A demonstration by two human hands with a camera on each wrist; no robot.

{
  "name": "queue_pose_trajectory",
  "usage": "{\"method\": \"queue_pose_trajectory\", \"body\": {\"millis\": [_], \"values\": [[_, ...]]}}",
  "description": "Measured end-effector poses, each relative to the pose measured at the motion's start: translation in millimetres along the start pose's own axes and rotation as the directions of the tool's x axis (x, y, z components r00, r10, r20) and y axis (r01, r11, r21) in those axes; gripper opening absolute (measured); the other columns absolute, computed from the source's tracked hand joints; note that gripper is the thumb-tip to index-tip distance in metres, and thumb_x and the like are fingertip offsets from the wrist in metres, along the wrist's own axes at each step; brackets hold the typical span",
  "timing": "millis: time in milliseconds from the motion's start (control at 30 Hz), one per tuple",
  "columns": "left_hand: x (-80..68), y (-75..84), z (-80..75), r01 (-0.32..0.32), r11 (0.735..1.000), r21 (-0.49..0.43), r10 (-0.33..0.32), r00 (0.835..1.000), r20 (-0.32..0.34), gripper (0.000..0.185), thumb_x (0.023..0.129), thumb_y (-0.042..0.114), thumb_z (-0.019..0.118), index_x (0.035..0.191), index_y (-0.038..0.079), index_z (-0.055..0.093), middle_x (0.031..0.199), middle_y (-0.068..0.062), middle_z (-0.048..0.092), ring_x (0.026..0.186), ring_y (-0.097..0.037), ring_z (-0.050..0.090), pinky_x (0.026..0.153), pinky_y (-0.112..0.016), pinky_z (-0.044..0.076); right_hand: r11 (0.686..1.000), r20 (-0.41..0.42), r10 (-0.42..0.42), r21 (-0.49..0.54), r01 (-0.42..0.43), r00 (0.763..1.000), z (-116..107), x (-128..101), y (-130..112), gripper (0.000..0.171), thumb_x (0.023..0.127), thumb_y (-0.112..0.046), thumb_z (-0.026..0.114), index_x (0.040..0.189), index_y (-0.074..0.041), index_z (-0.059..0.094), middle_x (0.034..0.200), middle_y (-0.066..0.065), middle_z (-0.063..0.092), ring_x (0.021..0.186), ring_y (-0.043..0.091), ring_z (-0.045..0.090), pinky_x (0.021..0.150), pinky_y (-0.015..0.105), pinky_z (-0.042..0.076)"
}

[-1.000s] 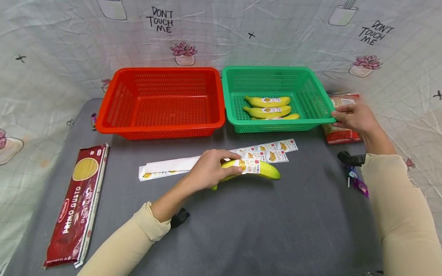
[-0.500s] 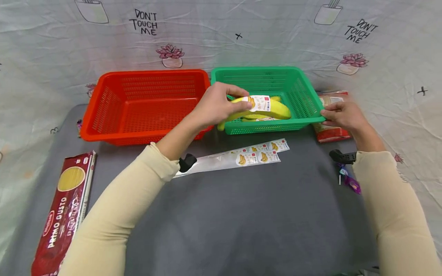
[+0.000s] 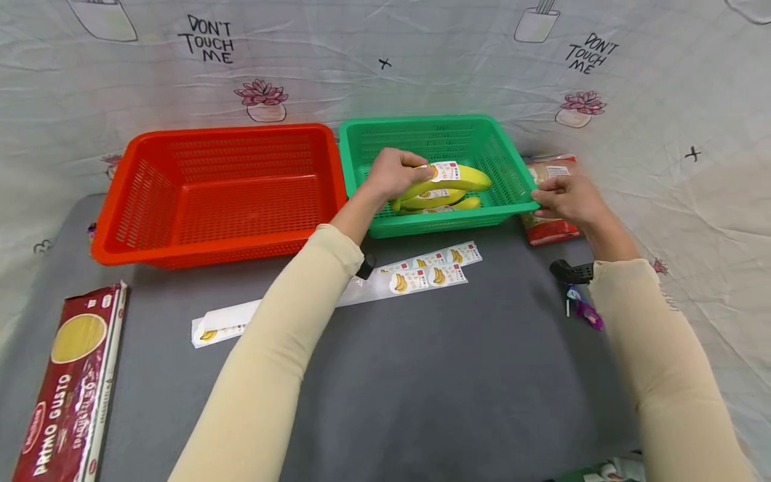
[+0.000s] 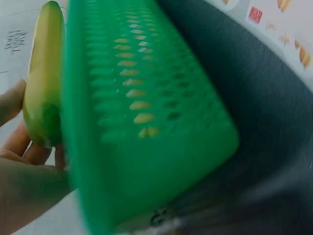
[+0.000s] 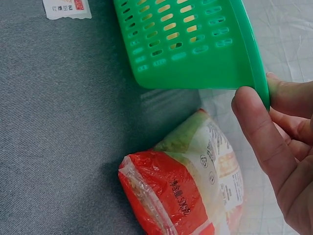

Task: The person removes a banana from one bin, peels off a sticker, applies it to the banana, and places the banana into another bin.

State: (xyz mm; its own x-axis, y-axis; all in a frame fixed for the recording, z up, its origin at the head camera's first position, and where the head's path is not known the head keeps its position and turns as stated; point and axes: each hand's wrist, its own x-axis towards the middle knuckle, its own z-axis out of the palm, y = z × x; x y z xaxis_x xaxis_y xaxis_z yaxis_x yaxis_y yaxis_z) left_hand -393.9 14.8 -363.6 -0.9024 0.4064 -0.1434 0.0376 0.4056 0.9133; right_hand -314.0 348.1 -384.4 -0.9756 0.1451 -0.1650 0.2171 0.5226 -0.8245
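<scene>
Bananas (image 3: 435,199) fill green basket (image 3: 509,181) (sticker sheet (image 3: 421,271) lies before it).

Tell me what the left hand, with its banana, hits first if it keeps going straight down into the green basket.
Most likely the bananas already lying in the green basket: the left hand holds its banana just above them, though depth is unclear.
</scene>
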Motion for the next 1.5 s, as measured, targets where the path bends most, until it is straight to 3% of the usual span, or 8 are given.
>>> {"method": "queue_pose_trajectory", "body": {"millis": [167,400,600,933,1333,1433,1500], "values": [[7.7,-18.3,8.7,0.075,0.996,0.055,-0.074,0.997,-0.027,0.041,0.099,0.027,0.069,0.136,0.012,0.066,0.143,-0.009,0.06,0.133,-0.026,0.054,0.104,-0.038,0.05,1.0,0.014,-0.006,0.008,0.006,1.0,12,4,-6,0.045,0.104,-0.013,0.057,0.133,0.017,0.042,0.085,-0.007,0.06,0.067,0.0,0.068,0.068,0.02,0.06],[14.5,-38.4,13.3,0.143,0.988,0.062,-0.142,0.99,-0.022,0.04,0.098,0.028,0.069,0.134,0.009,0.068,0.146,-0.012,0.057,0.134,-0.028,0.052,0.106,-0.038,0.049,1.0,0.018,-0.012,0.007,0.012,1.0,20,3,-7,0.045,0.104,-0.013,0.057,0.134,0.017,0.043,0.085,-0.005,0.06,0.066,0.001,0.068,0.066,0.019,0.059],[14.2,-41.9,10.5,0.183,0.982,0.045,-0.182,0.983,-0.012,0.04,0.099,0.028,0.068,0.135,0.011,0.067,0.15,-0.009,0.054,0.143,-0.027,0.046,0.113,-0.038,0.045,1.0,0.019,-0.021,0.021,0.021,1.0,20,2,-9,0.041,0.104,-0.013,0.056,0.132,0.015,0.044,0.084,-0.006,0.058,0.064,0.0,0.067,0.067,0.019,0.059],[12.1,-43.0,6.4,0.201,0.979,0.034,-0.2,0.98,-0.02,0.04,0.099,0.028,0.069,0.136,0.013,0.067,0.151,-0.008,0.053,0.144,-0.027,0.045,0.113,-0.038,0.045,0.999,0.036,-0.033,0.023,0.032,0.999,22,8,-12,0.044,0.105,-0.013,0.055,0.135,0.016,0.044,0.082,-0.01,0.061,0.065,0.0,0.067,0.067,0.018,0.059],[11.8,-46.0,6.0,0.179,0.984,0.024,-0.179,0.984,-0.025,0.044,0.099,0.024,0.068,0.142,0.013,0.061,0.154,-0.008,0.051,0.144,-0.026,0.044,0.113,-0.038,0.044,0.998,0.043,-0.068,-0.012,0.069,0.997,24,13,2,0.051,0.105,-0.022,0.057,0.138,0.014,0.045,0.082,-0.017,0.064,0.07,0.003,0.069,0.07,0.023,0.061],[7.9,-43.7,7.2,0.123,0.99,0.061,-0.12,0.991,-0.055,0.04,0.103,0.025,0.062,0.14,0.011,0.063,0.15,-0.008,0.055,0.139,-0.026,0.049,0.107,-0.039,0.047,0.992,-0.013,-0.075,-0.099,0.073,0.997,22,10,10,0.052,0.105,-0.031,0.056,0.137,0.01,0.051,0.082,-0.018,0.062,0.07,0.003,0.065,0.068,0.02,0.058],[3.7,-40.5,7.9,0.062,0.993,0.097,-0.053,0.994,-0.094,0.035,0.105,0.026,0.057,0.136,0.01,0.066,0.143,-0.008,0.061,0.127,-0.024,0.057,0.099,-0.036,0.05,0.983,-0.079,-0.075,-0.171,0.06,0.994,20,7,13,0.049,0.105,-0.037,0.055,0.131,0.005,0.055,0.079,-0.016,0.059,0.068,0.004,0.06,0.064,0.019,0.054]]}}
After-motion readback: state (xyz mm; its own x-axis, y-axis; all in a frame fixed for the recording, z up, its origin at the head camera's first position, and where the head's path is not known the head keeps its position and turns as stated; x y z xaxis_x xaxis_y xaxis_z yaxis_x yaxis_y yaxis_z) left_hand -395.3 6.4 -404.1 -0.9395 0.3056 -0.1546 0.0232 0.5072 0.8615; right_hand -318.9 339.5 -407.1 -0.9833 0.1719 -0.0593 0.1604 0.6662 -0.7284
